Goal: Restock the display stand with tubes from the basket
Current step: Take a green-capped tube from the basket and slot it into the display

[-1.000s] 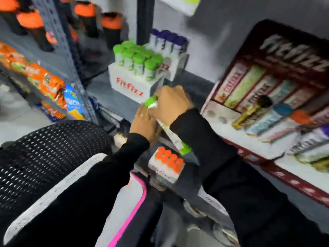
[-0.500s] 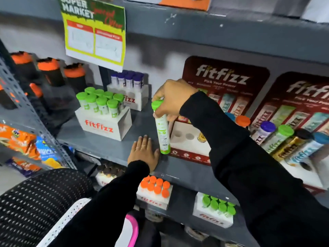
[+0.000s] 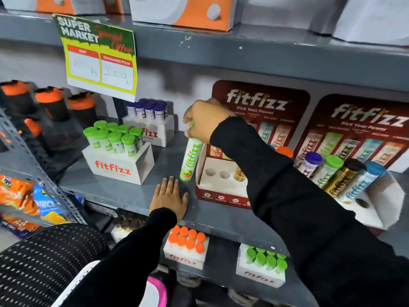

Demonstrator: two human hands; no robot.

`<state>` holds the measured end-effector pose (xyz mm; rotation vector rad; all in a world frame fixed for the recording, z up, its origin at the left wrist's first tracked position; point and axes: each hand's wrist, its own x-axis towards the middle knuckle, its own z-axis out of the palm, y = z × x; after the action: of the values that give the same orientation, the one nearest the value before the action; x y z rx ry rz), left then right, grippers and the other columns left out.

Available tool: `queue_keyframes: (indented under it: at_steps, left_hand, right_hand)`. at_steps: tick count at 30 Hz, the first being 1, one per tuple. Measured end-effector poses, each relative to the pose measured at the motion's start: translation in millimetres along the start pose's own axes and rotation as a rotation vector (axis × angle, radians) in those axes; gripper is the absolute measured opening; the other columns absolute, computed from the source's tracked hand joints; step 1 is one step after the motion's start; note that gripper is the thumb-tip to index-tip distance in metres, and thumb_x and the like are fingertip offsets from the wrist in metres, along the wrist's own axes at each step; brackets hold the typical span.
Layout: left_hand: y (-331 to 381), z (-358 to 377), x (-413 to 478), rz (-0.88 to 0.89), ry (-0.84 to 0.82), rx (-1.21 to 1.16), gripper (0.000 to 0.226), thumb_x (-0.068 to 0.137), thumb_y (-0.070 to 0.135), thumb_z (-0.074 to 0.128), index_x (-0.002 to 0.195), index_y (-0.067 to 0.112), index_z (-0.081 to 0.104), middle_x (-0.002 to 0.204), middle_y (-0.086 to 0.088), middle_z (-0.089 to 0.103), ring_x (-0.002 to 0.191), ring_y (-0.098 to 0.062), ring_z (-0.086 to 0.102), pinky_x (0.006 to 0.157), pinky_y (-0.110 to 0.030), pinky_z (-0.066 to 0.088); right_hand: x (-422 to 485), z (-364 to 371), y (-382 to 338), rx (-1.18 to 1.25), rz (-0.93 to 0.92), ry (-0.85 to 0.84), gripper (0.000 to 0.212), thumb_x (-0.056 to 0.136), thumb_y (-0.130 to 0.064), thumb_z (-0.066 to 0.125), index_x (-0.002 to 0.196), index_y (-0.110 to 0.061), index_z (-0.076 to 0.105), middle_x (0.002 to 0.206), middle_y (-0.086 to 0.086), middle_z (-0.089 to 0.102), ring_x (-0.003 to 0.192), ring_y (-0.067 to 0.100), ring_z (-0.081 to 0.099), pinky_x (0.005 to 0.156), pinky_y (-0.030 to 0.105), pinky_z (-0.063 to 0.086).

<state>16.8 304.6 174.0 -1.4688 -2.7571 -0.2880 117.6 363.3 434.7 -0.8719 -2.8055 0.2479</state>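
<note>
Moved: tube [image 3: 190,160] nearer stand [image 3: 221,191] | my right hand [image 3: 204,120] grips its cap, aiming for holes | left hand [image 3: 169,199] flat below, steadying me

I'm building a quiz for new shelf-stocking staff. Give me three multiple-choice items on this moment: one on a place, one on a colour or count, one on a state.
1. Where does the left hand rest?
A. Flat on the grey shelf
B. Inside the basket
C. On the price sign

2. What colour is the cap of the tube that the right hand holds?
A. Purple
B. Green
C. Blue

3. What state are the two round holes at the front left of the nearer display stand in?
A. Each holds a tube
B. Taped over
C. Empty

Answers:
1 A, the palm lies flat on the shelf near its front edge.
2 B, green shows between the fingers at the tube's top.
3 C, both holes show as bare openings.
</note>
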Motion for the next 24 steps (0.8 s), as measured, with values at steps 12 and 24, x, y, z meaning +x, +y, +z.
queue_keyframes:
  at_steps: [12,24]
  left_hand:
    - [2.6,-2.6,-0.2,-0.001,-0.034,0.034,0.061,0.098,0.045,0.019,0.148,0.010,0.013,0.156,-0.006,0.006,0.142,-0.021,0.002,0.115,-0.034,0.003]
    - [4.3,-5.3,-0.7,-0.005,-0.058,0.054,0.062,0.098,0.046,0.015,0.148,0.010,0.009,0.156,-0.007,0.003,0.142,-0.022,0.000,0.115,-0.035,0.002]
  right_hand:
    - [-14.8,-17.5,16.7,0.005,0.171,0.014,0.037,0.081,-0.018,0.069,0.114,-0.004,0.061,0.117,0.012,0.065,0.106,0.027,0.062,0.080,0.025,0.049]
    - [-28.9,-15.4,24.4,-0.105,0.314,-0.006,0.033,0.096,-0.010,0.048,0.128,-0.001,0.048,0.135,0.019,0.052,0.124,0.033,0.050,0.099,0.036,0.043]
